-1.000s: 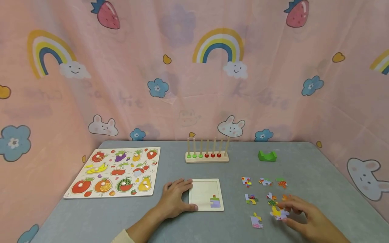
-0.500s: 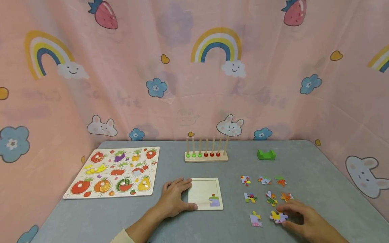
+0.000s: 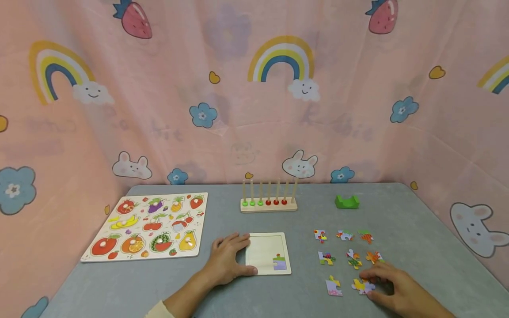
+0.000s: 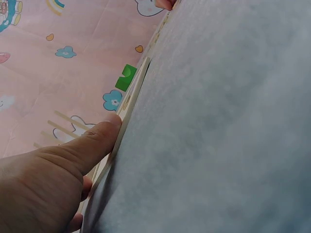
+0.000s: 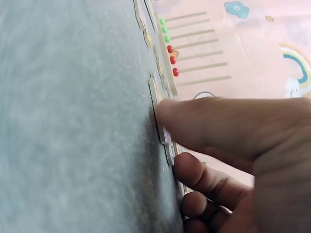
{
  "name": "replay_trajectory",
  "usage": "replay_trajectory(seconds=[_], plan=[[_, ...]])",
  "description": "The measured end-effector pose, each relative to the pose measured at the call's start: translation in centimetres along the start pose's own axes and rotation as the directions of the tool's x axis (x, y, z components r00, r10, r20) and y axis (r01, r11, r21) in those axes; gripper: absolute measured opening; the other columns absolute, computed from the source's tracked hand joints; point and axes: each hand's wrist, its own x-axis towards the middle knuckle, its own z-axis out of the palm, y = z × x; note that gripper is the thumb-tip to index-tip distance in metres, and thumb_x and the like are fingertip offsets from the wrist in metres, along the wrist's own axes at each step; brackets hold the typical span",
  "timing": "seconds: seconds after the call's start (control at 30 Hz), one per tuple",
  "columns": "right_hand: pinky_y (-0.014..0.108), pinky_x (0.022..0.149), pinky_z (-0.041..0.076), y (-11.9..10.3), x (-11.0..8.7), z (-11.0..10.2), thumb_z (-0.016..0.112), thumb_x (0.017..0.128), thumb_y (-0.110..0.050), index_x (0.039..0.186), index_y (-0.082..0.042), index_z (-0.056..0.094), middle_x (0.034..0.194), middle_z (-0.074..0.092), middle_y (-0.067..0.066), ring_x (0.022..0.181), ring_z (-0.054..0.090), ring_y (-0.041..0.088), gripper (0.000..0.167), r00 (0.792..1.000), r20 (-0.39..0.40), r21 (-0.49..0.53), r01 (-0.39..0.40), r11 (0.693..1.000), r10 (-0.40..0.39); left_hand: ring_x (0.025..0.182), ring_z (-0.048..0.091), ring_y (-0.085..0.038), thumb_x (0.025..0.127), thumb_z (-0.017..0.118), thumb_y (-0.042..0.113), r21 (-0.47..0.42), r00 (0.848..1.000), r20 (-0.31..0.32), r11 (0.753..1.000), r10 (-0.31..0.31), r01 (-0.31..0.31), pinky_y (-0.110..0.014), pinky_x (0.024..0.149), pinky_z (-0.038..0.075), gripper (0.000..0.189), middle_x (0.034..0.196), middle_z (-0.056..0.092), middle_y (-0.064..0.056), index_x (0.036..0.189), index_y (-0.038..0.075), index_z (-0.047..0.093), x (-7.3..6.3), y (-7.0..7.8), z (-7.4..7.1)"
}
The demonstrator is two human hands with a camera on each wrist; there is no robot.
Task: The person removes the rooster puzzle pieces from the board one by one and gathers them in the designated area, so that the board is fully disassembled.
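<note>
My left hand [image 3: 226,260] holds a square wooden puzzle tray [image 3: 262,254] at its left side, thumb on the near rim and fingertips at the far corner. In the left wrist view the thumb [image 4: 99,138] presses along the tray's edge. Inside the tray's lower right corner lies one purple-and-green piece [image 3: 279,263]. To the right, my right hand [image 3: 393,287] pinches a yellow-and-purple puzzle piece [image 3: 362,286] low at the table, index finger at its far knob, thumb at its right edge. The right wrist view shows the thumb [image 5: 184,119] over this piece, the other fingers curled below.
Several loose jigsaw pieces, among them a purple one [image 3: 333,287] and an orange one [image 3: 373,257], lie in rows right of the tray. Behind stand a wooden peg rack [image 3: 268,204] with beads and a green block [image 3: 347,202]. A fruit puzzle board [image 3: 145,225] lies left.
My right hand has lowered the yellow-and-purple piece and shifted it slightly nearer, baring the pieces behind it. The left hand and tray have stayed in place; the head view has shifted slightly.
</note>
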Motion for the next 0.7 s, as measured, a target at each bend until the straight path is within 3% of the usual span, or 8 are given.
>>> replay_trajectory(seconds=[0.17,0.27,0.4,0.57,0.7], plan=[[0.021,0.074,0.045,-0.3,-0.5,-0.4,0.074,0.087,-0.019,0.12,-0.019,0.066,0.113,0.059,-0.007,0.093,0.052,0.005,0.034,0.993,-0.088,0.04,0.077,0.996,-0.073,0.134,0.036,-0.029,0.068,0.084,0.047,-0.002,1.0,0.003,1.0,-0.006,0.006,-0.06,0.102,0.016,0.077,0.141,0.051,-0.001,0.13,0.007,0.062,0.1,0.0,0.0],[0.019,0.07,0.042,-1.0,-0.7,-0.7,0.077,0.083,-0.014,0.12,-0.018,0.066,0.108,0.058,-0.008,0.089,0.05,0.007,0.039,0.976,-0.175,-0.004,0.133,0.991,-0.132,0.134,0.036,-0.029,0.068,0.084,0.048,0.001,1.0,0.004,1.0,-0.005,0.005,-0.06,0.102,0.016,0.077,0.141,0.051,0.0,0.13,0.008,0.062,0.1,0.0,0.1],[0.023,0.064,0.037,-2.6,-0.3,-1.3,0.079,0.079,-0.011,0.123,-0.019,0.064,0.097,0.054,-0.01,0.083,0.044,0.008,0.047,0.954,-0.231,-0.05,0.186,0.981,-0.192,0.134,0.037,-0.028,0.068,0.084,0.048,0.008,1.0,0.003,1.0,0.0,0.0,-0.06,0.102,0.016,0.077,0.141,0.051,0.0,0.13,0.008,0.062,0.0,0.0,0.2],[0.023,0.063,0.034,-4.8,0.6,-2.3,0.082,0.074,-0.006,0.126,-0.019,0.063,0.089,0.049,-0.013,0.08,0.042,0.007,0.057,0.917,-0.267,-0.069,0.289,0.955,-0.297,0.133,0.037,-0.029,0.068,0.084,0.047,0.005,1.0,0.001,1.0,0.001,-0.001,-0.06,0.101,0.017,0.077,0.14,0.051,-0.001,0.129,0.007,0.062,0.0,-0.1,0.1],[0.023,0.061,0.034,-6.5,1.4,-2.8,0.082,0.073,-0.006,0.128,-0.019,0.061,0.089,0.045,-0.015,0.08,0.04,0.005,0.06,0.904,-0.269,-0.077,0.325,0.943,-0.333,0.133,0.037,-0.029,0.068,0.084,0.047,-0.004,1.0,0.001,1.0,0.0,0.0,-0.06,0.101,0.016,0.077,0.14,0.051,-0.001,0.13,0.007,0.062,0.0,-0.1,0.1]])
